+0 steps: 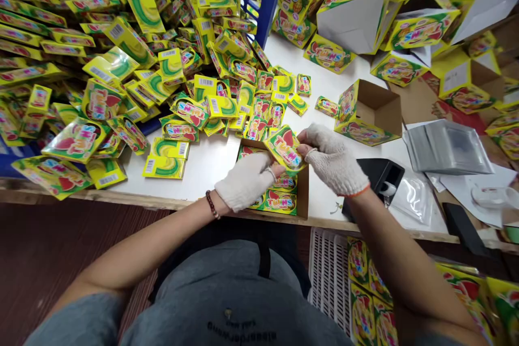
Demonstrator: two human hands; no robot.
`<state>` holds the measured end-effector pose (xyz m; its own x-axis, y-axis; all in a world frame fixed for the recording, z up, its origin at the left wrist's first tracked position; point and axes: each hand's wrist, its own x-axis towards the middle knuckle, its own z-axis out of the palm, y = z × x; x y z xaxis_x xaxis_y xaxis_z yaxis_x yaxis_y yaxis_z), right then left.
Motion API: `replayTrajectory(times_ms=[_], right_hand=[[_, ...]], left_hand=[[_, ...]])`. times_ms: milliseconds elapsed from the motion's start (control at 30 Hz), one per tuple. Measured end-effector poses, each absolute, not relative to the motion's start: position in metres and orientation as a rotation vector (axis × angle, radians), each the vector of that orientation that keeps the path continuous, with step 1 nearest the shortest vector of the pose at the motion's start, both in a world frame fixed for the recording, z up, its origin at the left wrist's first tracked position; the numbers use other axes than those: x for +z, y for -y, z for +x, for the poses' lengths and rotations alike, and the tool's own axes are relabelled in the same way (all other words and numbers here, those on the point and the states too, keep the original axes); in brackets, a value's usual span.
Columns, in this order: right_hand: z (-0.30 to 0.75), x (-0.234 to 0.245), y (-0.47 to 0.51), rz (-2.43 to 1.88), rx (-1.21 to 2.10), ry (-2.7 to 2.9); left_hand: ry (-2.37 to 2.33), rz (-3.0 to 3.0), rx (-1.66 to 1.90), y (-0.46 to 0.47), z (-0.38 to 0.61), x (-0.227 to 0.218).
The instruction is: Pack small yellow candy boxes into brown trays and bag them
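A small yellow-green Twins box point(285, 147) with a watermelon picture is held tilted above an open cardboard carton point(302, 194). My right hand point(334, 159), in a white fingerless glove, pinches its right edge between thumb and fingers. My left hand point(249, 179), gloved the same way, is closed at its lower left edge, with some fingertips hidden. Under the hands, more Twins boxes point(280, 201) lie flat in rows inside the carton. Loose boxes point(257, 127) crowd the carton's far side, and a few stacked boxes point(165, 159) lie left of my left hand.
A large heap of boxes point(133, 54) spills from a blue plastic crate point(272, 0) onto the white table point(203, 173). Open display cartons point(367, 113) stand at the right and back. Clear plastic trays point(441, 146) and a black tape dispenser point(375, 173) lie right. Below is a white basket point(329, 265).
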<state>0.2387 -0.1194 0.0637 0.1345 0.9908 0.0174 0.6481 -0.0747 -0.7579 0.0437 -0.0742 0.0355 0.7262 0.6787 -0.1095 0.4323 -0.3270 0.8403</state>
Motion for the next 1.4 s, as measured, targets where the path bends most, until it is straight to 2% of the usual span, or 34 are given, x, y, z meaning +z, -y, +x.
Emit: replayTrajectory(times_ms=[100, 200, 300, 400, 467, 533, 600, 700, 900, 1133, 1300, 1400], right_hand=[[0.246, 0.070, 0.109, -2.136, 0.512, 2.058], [0.233, 0.067, 0.098, -2.335, 0.345, 2.477], [0.219, 0.058, 0.096, -2.366, 0.226, 2.622], [0.226, 0.051, 0.102, -2.343, 0.152, 2.594], [0.242, 0.048, 0.107, -2.335, 0.093, 2.433], [0.259, 0.042, 0.109, -2.313, 0.145, 2.267], [0.272, 0.034, 0.108, -2.281, 0.317, 2.205], [0.282, 0.023, 0.105, -2.262, 0.454, 2.196], [0.284, 0.017, 0.101, -2.168, 0.484, 2.232], [0.285, 0.018, 0.101, -2.162, 0.472, 2.189], [0.296, 0.020, 0.078, -2.185, 0.618, 2.013], [0.303, 0.012, 0.049, -2.275, 0.613, 1.931]], left_hand=[[-0.732, 2.479, -0.090, 0.088, 0.042, 0.028], [-0.588, 2.740, -0.213, 0.098, 0.043, 0.024], [-0.601, 2.736, -0.314, 0.098, 0.047, 0.027], [-0.623, 2.750, -0.267, 0.091, 0.055, 0.030], [-0.527, 2.851, -0.042, 0.084, 0.065, 0.025], [-0.373, 2.947, 0.195, 0.077, 0.076, 0.015], [-0.284, 2.993, 0.252, 0.072, 0.088, 0.003], [-0.262, 3.008, 0.155, 0.070, 0.098, -0.006], [-0.217, 2.985, 0.196, 0.067, 0.103, -0.004], [-0.180, 2.937, 0.042, 0.064, 0.096, -0.034], [-0.163, 2.855, -0.201, 0.060, 0.098, 0.000], [-0.370, 2.836, -0.114, 0.032, 0.099, 0.036]])
